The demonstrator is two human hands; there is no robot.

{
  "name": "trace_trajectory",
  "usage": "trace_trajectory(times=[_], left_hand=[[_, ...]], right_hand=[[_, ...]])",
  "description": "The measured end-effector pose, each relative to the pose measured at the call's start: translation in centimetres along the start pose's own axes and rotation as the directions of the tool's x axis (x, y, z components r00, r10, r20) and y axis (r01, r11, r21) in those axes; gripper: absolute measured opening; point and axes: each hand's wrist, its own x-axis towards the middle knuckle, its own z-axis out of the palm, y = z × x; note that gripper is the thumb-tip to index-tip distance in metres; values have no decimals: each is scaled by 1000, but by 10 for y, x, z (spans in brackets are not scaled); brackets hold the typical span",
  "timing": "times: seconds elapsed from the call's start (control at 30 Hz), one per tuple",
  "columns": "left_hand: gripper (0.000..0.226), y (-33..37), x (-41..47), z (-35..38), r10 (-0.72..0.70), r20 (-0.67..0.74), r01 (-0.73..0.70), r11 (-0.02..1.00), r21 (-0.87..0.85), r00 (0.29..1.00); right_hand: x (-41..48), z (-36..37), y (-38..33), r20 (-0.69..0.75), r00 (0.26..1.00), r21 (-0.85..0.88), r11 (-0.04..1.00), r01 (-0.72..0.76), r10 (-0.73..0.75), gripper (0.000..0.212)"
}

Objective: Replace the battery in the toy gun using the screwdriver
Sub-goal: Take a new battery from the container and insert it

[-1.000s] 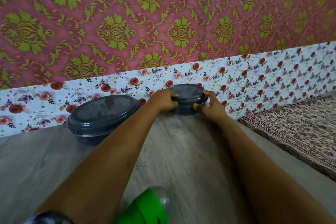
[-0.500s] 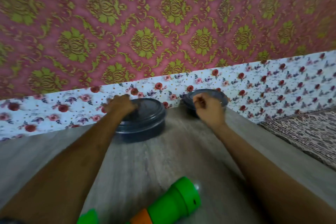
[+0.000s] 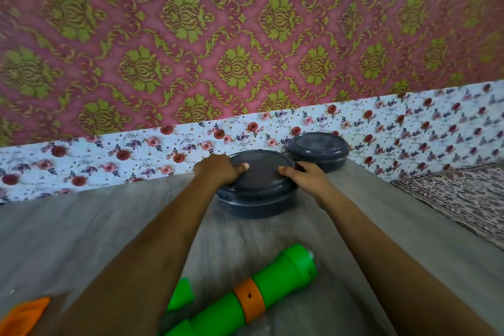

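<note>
A green toy gun (image 3: 261, 292) with an orange band lies on the grey floor near me, its wide muzzle pointing up and right. Further away a dark grey round lidded container (image 3: 259, 188) stands on the floor. My left hand (image 3: 218, 169) grips its left rim with the thumb on the lid. On the container's right rim rests my right hand (image 3: 302, 177), thumb also on the lid. No screwdriver or battery is visible.
A second, smaller dark grey lidded container (image 3: 317, 150) stands behind, against the floral strip at the base of the wall (image 3: 136, 150). A patterned mat (image 3: 463, 194) covers the floor at right. An orange piece (image 3: 24, 316) shows at the bottom left.
Both hands left the smaller container. The left hand went to the larger container first, then the right joined it. The view has shifted, so the toy gun shows more fully.
</note>
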Motion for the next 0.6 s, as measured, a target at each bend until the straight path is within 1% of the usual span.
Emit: trace_trajectory(times=[0.13,0.3,0.43,0.5,0.6], left_hand=[[74,43,-24,2,66,-13,-66,997,-28,998],[73,104,-61,-2,152,6,-152,988,-26,988],[71,146,-93,-2,192,-11,-192,981,-34,981],[69,161,-111,-3,201,-17,-201,979,-9,979],[65,177,-143,-6,222,-10,-222,975,8,975]], right_hand=[[-35,-41,12,-77,997,6,1000,-22,22,40],[-78,-98,21,-128,990,11,998,-63,64,38],[-112,-138,29,-180,979,75,994,-81,93,32],[-128,-153,32,-202,973,128,988,-87,112,36],[-157,-169,34,-256,957,164,982,-94,134,34]])
